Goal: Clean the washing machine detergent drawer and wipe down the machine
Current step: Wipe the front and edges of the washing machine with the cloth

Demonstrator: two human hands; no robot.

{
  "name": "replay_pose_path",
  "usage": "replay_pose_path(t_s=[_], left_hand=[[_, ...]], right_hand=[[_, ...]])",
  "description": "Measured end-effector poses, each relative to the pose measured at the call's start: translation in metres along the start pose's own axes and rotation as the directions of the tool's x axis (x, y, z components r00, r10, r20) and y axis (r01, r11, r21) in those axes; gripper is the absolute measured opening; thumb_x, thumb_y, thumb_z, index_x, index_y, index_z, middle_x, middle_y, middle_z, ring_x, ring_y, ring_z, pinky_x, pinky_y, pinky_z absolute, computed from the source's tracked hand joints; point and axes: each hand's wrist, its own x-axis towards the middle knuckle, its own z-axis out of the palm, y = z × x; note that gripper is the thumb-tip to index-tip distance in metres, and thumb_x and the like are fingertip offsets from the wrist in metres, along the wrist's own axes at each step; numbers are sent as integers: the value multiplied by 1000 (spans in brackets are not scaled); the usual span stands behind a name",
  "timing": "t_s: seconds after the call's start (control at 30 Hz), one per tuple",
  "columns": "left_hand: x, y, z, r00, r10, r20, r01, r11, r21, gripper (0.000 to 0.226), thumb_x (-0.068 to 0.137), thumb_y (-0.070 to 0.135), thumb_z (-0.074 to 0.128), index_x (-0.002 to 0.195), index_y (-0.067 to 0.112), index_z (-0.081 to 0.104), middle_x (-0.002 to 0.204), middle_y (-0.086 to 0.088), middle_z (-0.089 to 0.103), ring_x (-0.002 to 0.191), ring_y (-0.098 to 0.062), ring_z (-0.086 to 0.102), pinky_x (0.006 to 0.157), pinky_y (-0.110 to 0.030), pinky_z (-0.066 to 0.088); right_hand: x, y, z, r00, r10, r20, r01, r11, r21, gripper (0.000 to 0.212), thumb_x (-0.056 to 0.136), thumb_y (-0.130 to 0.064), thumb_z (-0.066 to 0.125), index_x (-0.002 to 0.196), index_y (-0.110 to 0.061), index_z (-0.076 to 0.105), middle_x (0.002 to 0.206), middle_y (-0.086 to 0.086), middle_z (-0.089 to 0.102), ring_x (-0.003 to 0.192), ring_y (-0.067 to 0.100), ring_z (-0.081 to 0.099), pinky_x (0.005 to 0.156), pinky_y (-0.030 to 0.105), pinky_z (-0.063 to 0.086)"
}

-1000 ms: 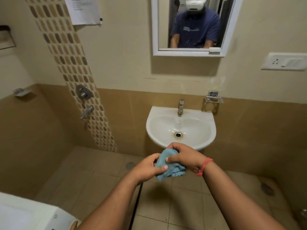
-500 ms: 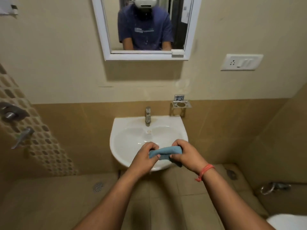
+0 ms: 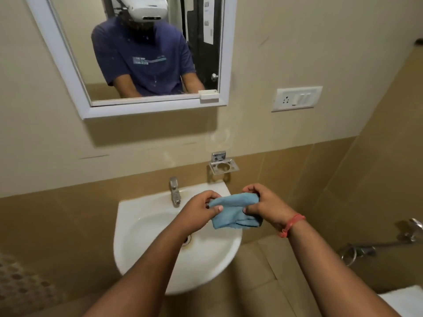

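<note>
A blue cloth (image 3: 233,209) is stretched between both hands above the white wall basin (image 3: 146,229). My left hand (image 3: 199,211) pinches its left end with thumb and curled fingers. My right hand (image 3: 263,204), with an orange thread on the wrist, grips the bunched right end. The cloth hangs over the basin's right half, just right of the chrome tap (image 3: 175,191). The washing machine and its drawer are out of view.
A white-framed mirror (image 3: 142,56) hangs above the basin and reflects a person in a blue shirt. A chrome soap holder (image 3: 223,167) and a switch plate (image 3: 296,98) are on the wall. A wall tap (image 3: 357,250) and a white object's corner (image 3: 407,300) sit at the right.
The view has swung right and closer to the basin. Both hands have carried the cloth forward over the bowl and pulled it apart from a tight bundle into a wider stretch.
</note>
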Motion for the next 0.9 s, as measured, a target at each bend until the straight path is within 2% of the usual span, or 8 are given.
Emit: replay_pose_path(t_s=[0.1, 0.27, 0.33, 0.43, 0.5, 0.63, 0.73, 0.9], left_hand=[[37, -2, 11, 990, -119, -74, 94, 956, -277, 19, 91, 9, 66, 107, 18, 62, 103, -11, 70, 88, -17, 68, 78, -38, 57], [111, -12, 24, 906, -344, -246, 199, 861, -468, 26, 89, 12, 69, 110, 21, 58, 110, -10, 65, 99, -26, 66, 80, -41, 59], [141, -13, 26, 881, -372, -292, 206, 857, -472, 24, 88, 8, 67, 106, 21, 56, 109, -8, 63, 100, -26, 64, 87, -48, 57], [177, -14, 25, 886, -331, -326, 165, 880, -445, 13, 77, 3, 61, 86, 11, 58, 88, -11, 61, 84, -29, 59, 73, -48, 53], [202, -18, 27, 830, -382, -407, 201, 884, -422, 19, 72, 4, 63, 91, 10, 59, 87, -10, 62, 82, -27, 59, 72, -47, 53], [237, -21, 26, 680, -421, -600, 334, 907, -258, 27, 79, -1, 60, 100, 16, 58, 93, -1, 60, 82, -15, 56, 66, -28, 46], [251, -31, 22, 644, -366, -672, 389, 913, -125, 23, 79, -3, 60, 95, 13, 59, 90, 1, 61, 85, -17, 57, 68, -24, 40], [254, -51, 21, 622, -360, -695, 434, 898, -78, 22, 78, -8, 56, 93, 6, 64, 88, -2, 64, 84, -18, 57, 61, -13, 38]], right_hand=[[39, 11, -20, 997, 73, -23, -70, 990, 124, 39, 75, 7, 72, 106, -13, 59, 98, 14, 64, 82, 23, 61, 70, 38, 51], [116, 25, -49, 982, 185, -19, -161, 897, 411, 33, 83, 5, 69, 111, -6, 57, 98, 15, 62, 76, 23, 64, 59, 31, 54], [148, 29, -58, 978, 205, -44, -163, 875, 456, 31, 84, 6, 67, 109, -5, 55, 95, 15, 62, 75, 23, 63, 59, 31, 55], [193, 38, -66, 974, 223, -34, -179, 854, 488, 30, 83, 8, 66, 108, -4, 54, 96, 17, 63, 81, 28, 63, 70, 41, 53], [223, 42, -71, 975, 223, -27, -185, 864, 468, 35, 80, 7, 69, 110, -4, 55, 106, 22, 64, 89, 33, 65, 79, 45, 54], [272, 39, -72, 977, 210, -25, -178, 880, 440, 39, 80, 8, 71, 112, -4, 52, 106, 17, 62, 96, 32, 63, 82, 43, 56], [294, 42, -63, 979, 204, 6, -195, 924, 329, 42, 80, 3, 73, 113, -9, 50, 102, 8, 59, 101, 31, 62, 91, 48, 54], [303, 58, -48, 985, 169, 31, -172, 960, 223, 33, 82, 6, 69, 103, -11, 50, 99, 11, 62, 87, 24, 62, 81, 47, 57]])
